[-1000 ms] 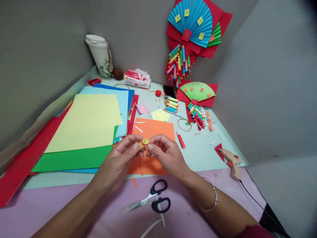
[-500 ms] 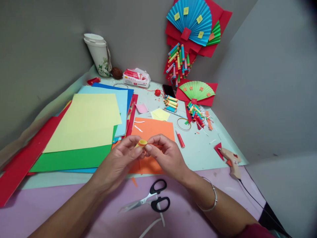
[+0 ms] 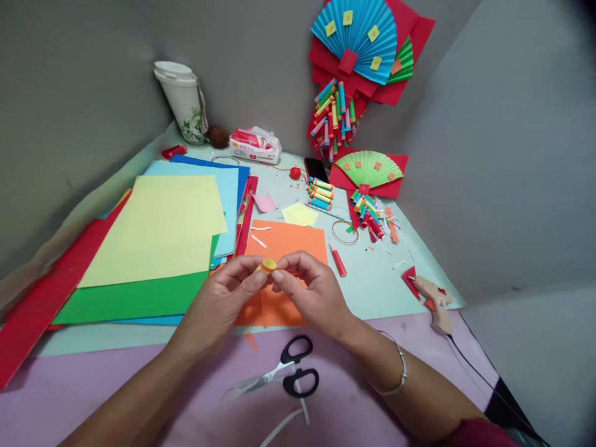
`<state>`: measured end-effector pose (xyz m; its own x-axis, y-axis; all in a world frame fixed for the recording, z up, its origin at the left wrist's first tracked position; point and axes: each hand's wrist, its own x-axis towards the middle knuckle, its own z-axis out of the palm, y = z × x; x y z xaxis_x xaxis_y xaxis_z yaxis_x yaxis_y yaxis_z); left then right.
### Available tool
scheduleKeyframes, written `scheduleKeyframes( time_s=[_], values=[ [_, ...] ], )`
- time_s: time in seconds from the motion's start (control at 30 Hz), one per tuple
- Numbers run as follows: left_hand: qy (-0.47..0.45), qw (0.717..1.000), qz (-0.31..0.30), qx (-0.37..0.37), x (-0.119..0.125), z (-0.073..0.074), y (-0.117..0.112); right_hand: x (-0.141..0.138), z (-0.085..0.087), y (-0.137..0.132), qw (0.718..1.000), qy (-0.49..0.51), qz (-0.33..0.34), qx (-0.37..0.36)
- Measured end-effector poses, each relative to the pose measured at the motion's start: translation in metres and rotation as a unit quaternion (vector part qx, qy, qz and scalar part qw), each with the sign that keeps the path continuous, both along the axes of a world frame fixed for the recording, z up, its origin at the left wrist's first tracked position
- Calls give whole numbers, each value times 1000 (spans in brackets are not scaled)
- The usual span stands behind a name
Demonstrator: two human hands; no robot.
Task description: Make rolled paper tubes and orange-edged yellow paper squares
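A small yellow paper tube (image 3: 269, 267) with an orange band at its rim is held up over an orange sheet (image 3: 288, 239). My left hand (image 3: 226, 298) pinches the tube between thumb and fingers, its open end tilted toward me. My right hand (image 3: 310, 288) is closed at the tube's right side, gripping a narrow orange paper strip (image 3: 293, 272) that meets the rim; most of the strip is hidden by the fingers. Black-handled scissors (image 3: 286, 369) lie below my hands on the pink surface, beside a thin white strip (image 3: 284, 428).
Stacked coloured sheets (image 3: 153, 230) cover the left side. A glue gun (image 3: 434, 298) with its cord lies at right, near a red tube of glue (image 3: 338, 261). Behind are finished paper tubes (image 3: 321, 194), a green paper fan (image 3: 369, 169), a tissue pack (image 3: 255, 146) and a white cup (image 3: 179, 102).
The tube has turned slightly in my fingers, its orange band showing more toward me. Both hands stay nearly in place, and the whole view has shifted a little.
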<state>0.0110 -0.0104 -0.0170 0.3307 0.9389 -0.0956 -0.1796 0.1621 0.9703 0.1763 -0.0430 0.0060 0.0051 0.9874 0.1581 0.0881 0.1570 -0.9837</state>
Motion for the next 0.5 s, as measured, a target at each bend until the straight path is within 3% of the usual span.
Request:
scheduleKeyframes(
  time_s=[0.3, 0.5],
  values=[
    [178, 968, 33, 173, 1, 4, 1, -1, 2, 0, 997, -59, -45, 14],
    [196, 963, 26, 184, 1, 5, 0, -2, 1, -1, 994, -93, -50, 39]
  ],
)
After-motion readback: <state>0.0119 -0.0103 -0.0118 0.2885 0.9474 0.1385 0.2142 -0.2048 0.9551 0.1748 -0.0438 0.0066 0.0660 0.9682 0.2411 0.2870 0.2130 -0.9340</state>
